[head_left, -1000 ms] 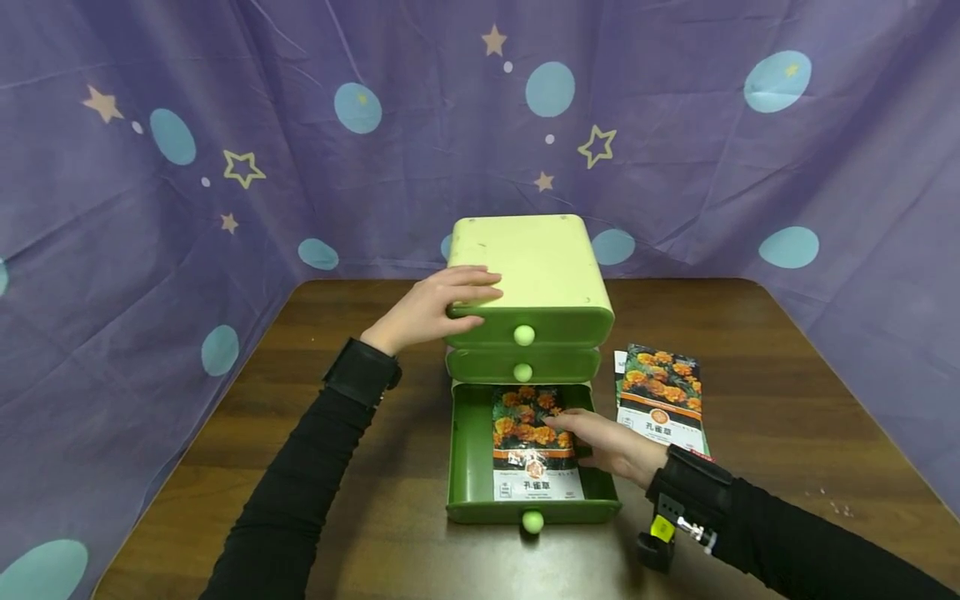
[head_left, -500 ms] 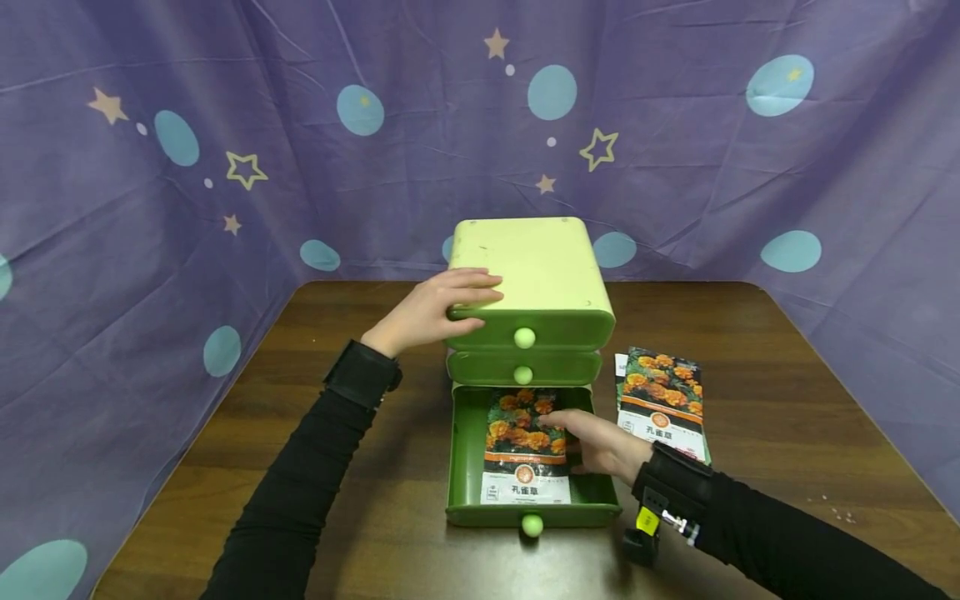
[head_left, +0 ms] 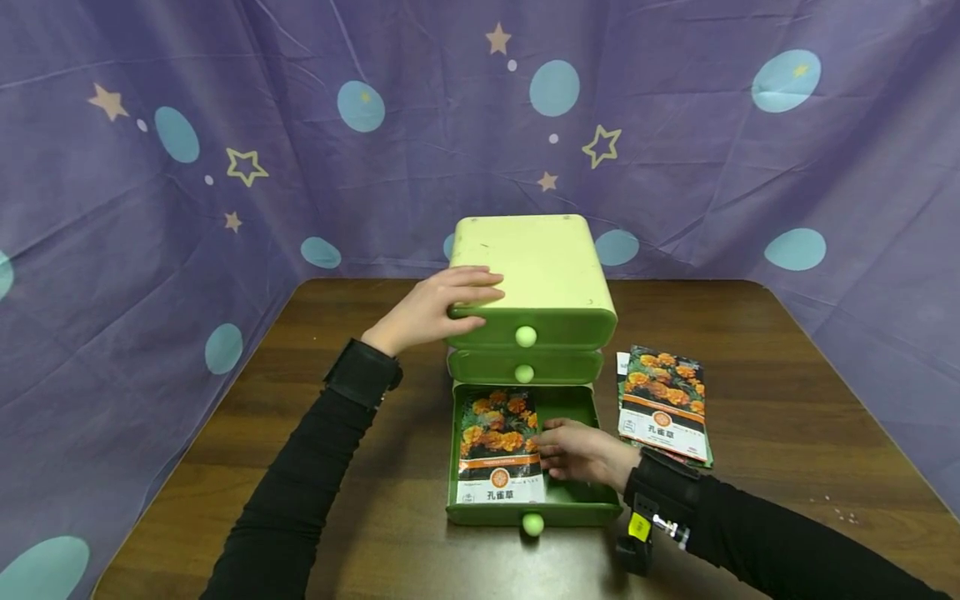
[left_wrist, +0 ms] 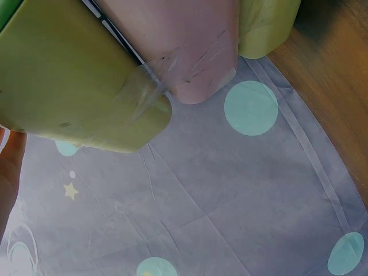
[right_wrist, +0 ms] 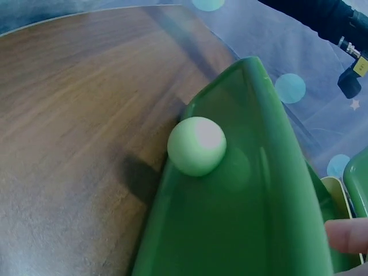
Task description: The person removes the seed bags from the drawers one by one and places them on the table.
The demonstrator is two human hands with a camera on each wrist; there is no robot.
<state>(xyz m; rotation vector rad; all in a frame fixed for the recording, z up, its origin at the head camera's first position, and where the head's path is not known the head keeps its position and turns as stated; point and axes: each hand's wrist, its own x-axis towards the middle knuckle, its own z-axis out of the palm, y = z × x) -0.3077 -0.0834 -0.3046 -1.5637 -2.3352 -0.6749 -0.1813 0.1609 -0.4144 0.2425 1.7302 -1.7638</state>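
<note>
Left hand (head_left: 431,310) flat, fingers straight, on top of green cabinet (head_left: 534,275). Seed packet (head_left: 498,447) lies in left part of open bottom drawer (head_left: 573,497), w/ right hand (head_left: 581,452) just right of it, fingertips touching its edge, fingers loosely bent. More packets (head_left: 663,402) on table (head_left: 780,400), far right.

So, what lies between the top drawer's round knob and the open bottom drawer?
In the head view, the closed middle drawer lies between the top knob and the open green bottom drawer.

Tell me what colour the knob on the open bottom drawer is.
Pale mint green knob, lighter than the dark green drawer; the right wrist view shows it best.
</note>
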